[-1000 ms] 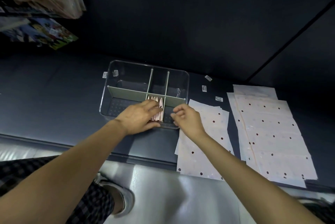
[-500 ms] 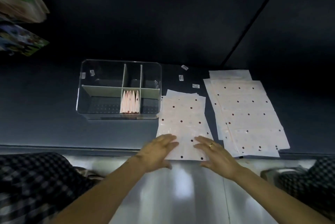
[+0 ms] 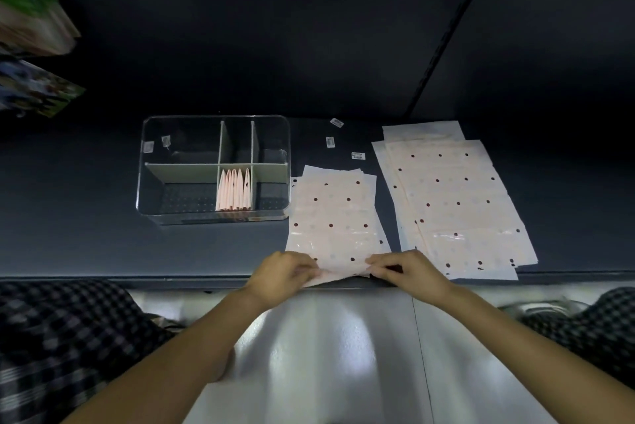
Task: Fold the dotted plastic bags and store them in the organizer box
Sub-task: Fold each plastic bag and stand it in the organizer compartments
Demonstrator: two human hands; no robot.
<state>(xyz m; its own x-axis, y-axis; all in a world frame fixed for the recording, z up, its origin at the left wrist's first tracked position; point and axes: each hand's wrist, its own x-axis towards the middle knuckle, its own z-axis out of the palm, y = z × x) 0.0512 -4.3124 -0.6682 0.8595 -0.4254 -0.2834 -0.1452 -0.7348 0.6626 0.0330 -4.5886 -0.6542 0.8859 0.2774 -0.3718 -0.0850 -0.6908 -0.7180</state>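
On the dark worktop (image 3: 86, 245), right of the clear rectangular plastic organizer box (image 3: 213, 210), both hands, left (image 3: 280, 277) and right (image 3: 409, 274), are pinching the near edge of the top pale dotted plastic bag (image 3: 335, 217), starting a fold; lifting it forward probably comes next.

Organizer box (image 3: 151, 183): clear glossy plastic. Dotted bags (image 3: 335, 214): thin, shiny plastic film. Shelf (image 3: 86, 241): matt, dark. Floor (image 3: 330, 355): glossy.
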